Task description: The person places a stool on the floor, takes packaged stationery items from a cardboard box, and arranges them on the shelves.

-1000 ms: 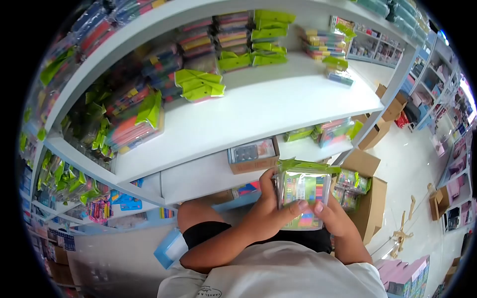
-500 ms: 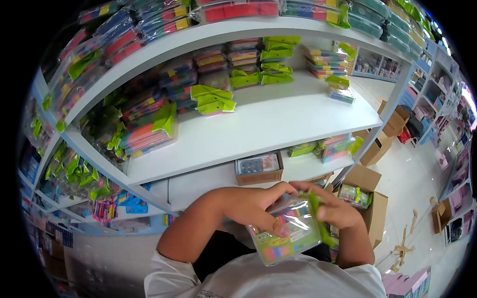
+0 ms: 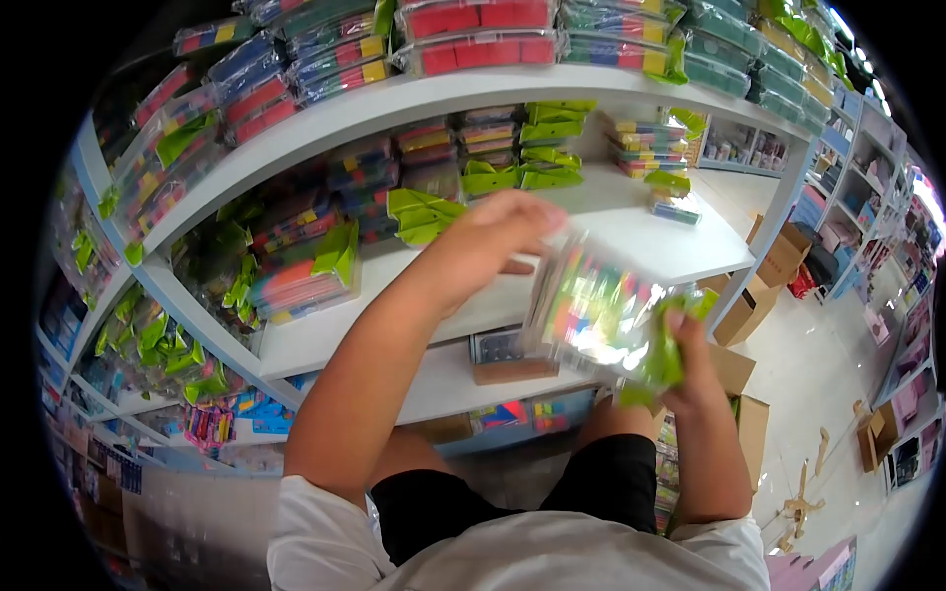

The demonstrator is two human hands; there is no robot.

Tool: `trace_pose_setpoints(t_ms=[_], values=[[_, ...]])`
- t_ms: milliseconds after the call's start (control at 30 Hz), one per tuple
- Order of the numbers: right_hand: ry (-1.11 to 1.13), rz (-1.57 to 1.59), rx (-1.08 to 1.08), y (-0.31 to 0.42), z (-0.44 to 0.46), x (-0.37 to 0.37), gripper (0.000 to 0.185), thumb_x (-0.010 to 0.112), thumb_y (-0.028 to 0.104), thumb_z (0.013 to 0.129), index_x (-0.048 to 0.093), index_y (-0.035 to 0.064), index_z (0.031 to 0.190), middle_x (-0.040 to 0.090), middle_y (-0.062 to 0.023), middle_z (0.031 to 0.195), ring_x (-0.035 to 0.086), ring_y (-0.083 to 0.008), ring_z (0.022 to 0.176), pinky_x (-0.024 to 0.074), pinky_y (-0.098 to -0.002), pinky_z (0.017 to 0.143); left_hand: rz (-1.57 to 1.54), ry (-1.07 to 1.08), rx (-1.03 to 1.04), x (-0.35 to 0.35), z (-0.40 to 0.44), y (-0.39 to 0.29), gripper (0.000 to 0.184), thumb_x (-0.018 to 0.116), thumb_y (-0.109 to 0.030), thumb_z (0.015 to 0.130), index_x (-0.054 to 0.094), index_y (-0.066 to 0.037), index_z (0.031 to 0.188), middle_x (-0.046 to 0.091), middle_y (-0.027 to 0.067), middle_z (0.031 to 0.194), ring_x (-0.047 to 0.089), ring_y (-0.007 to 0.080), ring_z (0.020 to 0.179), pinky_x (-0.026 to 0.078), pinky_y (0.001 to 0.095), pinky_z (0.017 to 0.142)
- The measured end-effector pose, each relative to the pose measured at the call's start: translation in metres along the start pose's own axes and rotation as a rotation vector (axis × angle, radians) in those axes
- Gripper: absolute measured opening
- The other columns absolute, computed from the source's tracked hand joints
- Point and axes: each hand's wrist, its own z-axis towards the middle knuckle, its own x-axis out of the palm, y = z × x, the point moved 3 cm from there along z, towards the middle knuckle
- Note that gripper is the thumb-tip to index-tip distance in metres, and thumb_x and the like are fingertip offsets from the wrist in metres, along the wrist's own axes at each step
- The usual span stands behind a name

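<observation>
A clear plastic pack with colourful contents and a green top flap (image 3: 601,310) is tilted in front of the white shelf (image 3: 394,295), blurred by motion. My right hand (image 3: 695,369) grips it by the green flap at its right end. My left hand (image 3: 507,236) is raised at the pack's upper left, fingers apart and holding nothing, over the middle shelf. Behind that hand, a green-flapped pack (image 3: 422,215) lies at the front of the stacked packs.
Stacked packs (image 3: 483,49) fill the top shelf. A small open box (image 3: 510,357) sits on the lower shelf. An open carton (image 3: 751,433) stands on the floor at the right, near a shelf post (image 3: 778,222). More cartons stand behind.
The pack has moved up and forward from my lap towards the shelf, now in my right hand. My left hand has let go of it and risen to the upper left.
</observation>
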Motion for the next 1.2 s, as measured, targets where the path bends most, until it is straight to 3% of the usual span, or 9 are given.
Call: trace_pose_setpoints(t_ms=[100,167,300,400,433,533,767,867,1200], values=[[-0.057,0.262,-0.124,0.041,0.044,0.003,0.069,0.051,0.055,0.096,0.043,0.0081,0.147,0.055,-0.014,0.141,0.059,-0.0284,0.123,0.0518,-0.0439,0.102,-0.185,-0.139,0.106,-0.006,0.002,0.004,0.037,0.062,-0.034,0.099,0.057,-0.008,0.125,0.064,0.0098,0.125,0.065,0.0202,0.109,0.048,0.0351,0.092],[-0.027,0.217,-0.162,0.062,0.083,-0.005,0.072,0.054,0.057,0.095,0.042,0.0088,0.148,0.049,-0.0167,0.147,0.057,-0.0285,0.126,0.0507,-0.0433,0.103,-0.143,-0.169,0.149,-0.005,0.012,0.022,0.03,0.06,-0.029,0.1,0.058,-0.007,0.121,0.066,0.0099,0.123,0.067,0.02,0.105,0.049,0.0346,0.09],[-0.206,0.387,-0.189,0.08,0.161,-0.014,0.067,0.065,0.054,0.091,0.048,0.011,0.139,0.055,-0.0149,0.132,0.057,-0.0326,0.119,0.0521,-0.0453,0.101,-0.08,-0.08,0.233,-0.008,0.039,0.062,0.022,0.062,-0.019,0.1,0.059,-0.005,0.117,0.069,0.0093,0.11,0.068,0.0182,0.097,0.05,0.0306,0.085],[-0.207,0.385,-0.223,0.082,0.21,-0.01,0.064,0.065,0.056,0.092,0.049,0.0126,0.137,0.055,-0.0142,0.133,0.057,-0.0319,0.118,0.0536,-0.0485,0.098,-0.04,-0.154,0.274,-0.017,0.054,0.102,0.017,0.066,-0.007,0.095,0.061,-0.002,0.111,0.069,0.0054,0.1,0.063,0.0112,0.085,0.052,0.0282,0.081],[-0.211,0.371,-0.19,0.082,0.222,-0.009,0.062,0.063,0.057,0.093,0.051,0.0136,0.136,0.055,-0.0128,0.133,0.057,-0.0323,0.118,0.0552,-0.0499,0.094,0.23,-0.222,0.295,-0.012,0.044,0.088,0.014,0.066,-0.007,0.094,0.063,-0.002,0.107,0.068,0.0031,0.095,0.06,0.0082,0.081,0.051,0.0265,0.077],[-0.273,0.36,-0.186,0.084,0.253,-0.001,0.058,0.062,0.055,0.094,0.053,0.0133,0.133,0.056,-0.0121,0.131,0.058,-0.0318,0.117,0.0561,-0.0492,0.092,0.294,-0.13,0.379,-0.005,0.032,0.084,0.015,0.07,-0.008,0.092,0.066,-0.005,0.106,0.067,0.0002,0.09,0.057,0.0057,0.077,0.049,0.0244,0.072],[-0.241,0.245,-0.233,0.087,0.291,-0.006,0.039,0.059,0.042,0.098,0.057,0.0128,0.125,0.059,-0.0101,0.126,0.058,-0.0292,0.116,0.0561,-0.0504,0.093,0.53,-0.11,0.374,0.005,0.023,0.073,0.016,0.069,-0.009,0.09,0.067,-0.004,0.105,0.069,0.0064,0.088,0.066,0.0147,0.08,0.054,0.0305,0.074],[-0.31,0.153,-0.259,0.09,0.292,-0.001,0.033,0.051,0.034,0.102,0.057,0.0123,0.126,0.062,-0.0114,0.123,0.063,-0.0313,0.108,0.0616,-0.0508,0.076,0.642,-0.078,0.43,0.011,0.02,0.068,0.014,0.068,-0.012,0.089,0.067,-0.005,0.102,0.071,0.0091,0.091,0.07,0.0202,0.081,0.057,0.0331,0.073],[-0.181,0.226,-0.277,0.08,0.292,-0.012,0.051,0.056,0.053,0.1,0.052,0.0155,0.135,0.057,-0.0094,0.134,0.058,-0.0292,0.118,0.0583,-0.047,0.09,0.754,-0.098,0.616,0.017,0.023,0.071,0.01,0.067,-0.015,0.086,0.067,-0.007,0.092,0.07,0.0101,0.088,0.068,0.0301,0.082,0.055,0.041,0.073]])
